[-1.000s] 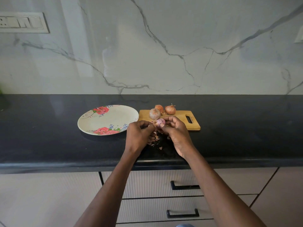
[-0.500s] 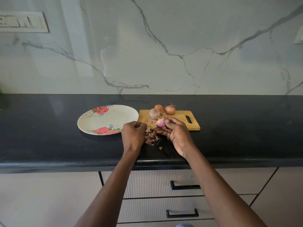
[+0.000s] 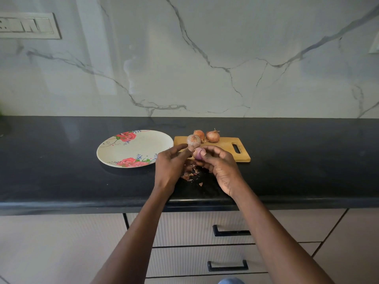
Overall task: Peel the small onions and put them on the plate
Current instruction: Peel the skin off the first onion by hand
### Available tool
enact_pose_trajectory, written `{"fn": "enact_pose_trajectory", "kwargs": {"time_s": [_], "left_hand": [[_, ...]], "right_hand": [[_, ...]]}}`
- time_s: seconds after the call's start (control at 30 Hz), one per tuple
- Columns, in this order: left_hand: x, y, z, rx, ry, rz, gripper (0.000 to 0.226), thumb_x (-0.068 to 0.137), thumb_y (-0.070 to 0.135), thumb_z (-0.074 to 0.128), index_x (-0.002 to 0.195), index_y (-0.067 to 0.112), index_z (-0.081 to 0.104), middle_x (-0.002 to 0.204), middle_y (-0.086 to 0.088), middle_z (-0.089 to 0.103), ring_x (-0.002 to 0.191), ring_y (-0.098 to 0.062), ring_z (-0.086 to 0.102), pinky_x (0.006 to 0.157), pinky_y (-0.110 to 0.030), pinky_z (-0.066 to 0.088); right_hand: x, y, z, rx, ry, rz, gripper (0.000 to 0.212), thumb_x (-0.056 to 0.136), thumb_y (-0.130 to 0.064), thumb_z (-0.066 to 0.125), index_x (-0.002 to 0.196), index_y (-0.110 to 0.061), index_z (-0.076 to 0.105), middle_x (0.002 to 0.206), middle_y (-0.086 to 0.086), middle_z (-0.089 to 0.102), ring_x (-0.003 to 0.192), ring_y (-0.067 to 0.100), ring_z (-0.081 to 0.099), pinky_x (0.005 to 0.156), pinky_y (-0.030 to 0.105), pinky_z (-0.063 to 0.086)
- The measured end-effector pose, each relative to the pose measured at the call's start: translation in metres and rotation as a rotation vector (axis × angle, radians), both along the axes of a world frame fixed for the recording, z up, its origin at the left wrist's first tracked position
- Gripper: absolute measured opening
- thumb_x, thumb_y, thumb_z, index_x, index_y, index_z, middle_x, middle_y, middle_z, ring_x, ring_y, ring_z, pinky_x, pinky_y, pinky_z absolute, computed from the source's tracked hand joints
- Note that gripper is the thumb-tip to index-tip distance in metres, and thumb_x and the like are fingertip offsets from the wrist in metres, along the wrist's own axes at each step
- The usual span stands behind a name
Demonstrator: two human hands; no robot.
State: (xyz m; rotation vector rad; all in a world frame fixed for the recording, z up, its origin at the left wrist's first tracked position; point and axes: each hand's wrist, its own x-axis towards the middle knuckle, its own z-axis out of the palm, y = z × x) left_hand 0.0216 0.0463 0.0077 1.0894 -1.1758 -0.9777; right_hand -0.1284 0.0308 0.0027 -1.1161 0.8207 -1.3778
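The right hand [image 3: 222,169] holds the peeled onion [image 3: 198,154] in its grip; the left hand [image 3: 171,167], apparently released, reaches beside it.

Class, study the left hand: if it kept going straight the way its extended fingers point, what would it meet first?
Most likely the pale onion at the near-left of the cutting board. The left hand points its fingers up and right, their tips just short of it; depth is unclear, so they may already touch.

Soft, even daylight washes my view, with pale glare streaks on the wall [image 3: 98,58] toward eleven o'clock and a dull sheen on the counter [image 3: 61,160]. The edges bow outward. My hands cast faint shadows.
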Motion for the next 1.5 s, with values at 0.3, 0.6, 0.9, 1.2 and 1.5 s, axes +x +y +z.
{"fn": "enact_pose_trajectory", "kwargs": {"time_s": [0.3,0.6,0.9,1.2,1.5], "left_hand": [[0.007,-0.002,0.004,0.144,0.217,-0.144,0.009,0.089,0.006,0.073,0.097,0.005,0.077,0.091,-0.019,0.077,0.082,-0.028,0.075,0.073,-0.033,0.062],[0.007,-0.003,0.003,0.166,0.224,-0.113,0.010,0.091,0.004,0.069,0.095,-0.002,0.075,0.088,-0.021,0.076,0.078,-0.026,0.075,0.077,-0.037,0.061],[0.008,0.000,0.006,0.174,0.221,-0.111,0.009,0.089,0.007,0.071,0.087,-0.001,0.075,0.082,-0.017,0.076,0.071,-0.022,0.075,0.070,-0.031,0.062],[0.004,0.001,0.003,0.117,0.162,-0.099,0.010,0.094,0.009,0.068,0.091,0.004,0.076,0.087,-0.016,0.077,0.077,-0.023,0.075,0.070,-0.031,0.062],[0.001,0.002,0.000,0.053,0.001,-0.041,0.015,0.097,0.009,0.064,0.089,0.006,0.076,0.081,-0.015,0.077,0.071,-0.025,0.073,0.067,-0.032,0.061]], "right_hand": [[0.000,0.000,-0.001,-0.043,0.040,0.009,0.030,0.086,-0.003,0.074,0.116,-0.007,0.071,0.106,0.011,0.076,0.100,0.021,0.073,0.094,0.033,0.056],[-0.001,0.001,0.001,-0.021,-0.017,0.009,0.033,0.086,-0.006,0.073,0.118,-0.001,0.069,0.107,0.015,0.076,0.102,0.024,0.073,0.083,0.025,0.058],[-0.001,-0.001,-0.001,-0.020,-0.001,0.006,0.033,0.087,-0.005,0.073,0.120,-0.002,0.069,0.110,0.014,0.075,0.104,0.025,0.072,0.085,0.026,0.058],[0.000,-0.004,-0.004,-0.023,0.013,-0.005,0.023,0.094,-0.005,0.066,0.116,-0.005,0.070,0.111,0.014,0.075,0.105,0.028,0.072,0.089,0.031,0.058],[0.002,-0.007,-0.003,0.011,-0.013,0.006,0.025,0.096,-0.005,0.062,0.120,-0.001,0.068,0.118,0.018,0.071,0.107,0.027,0.071,0.084,0.030,0.058]]}}
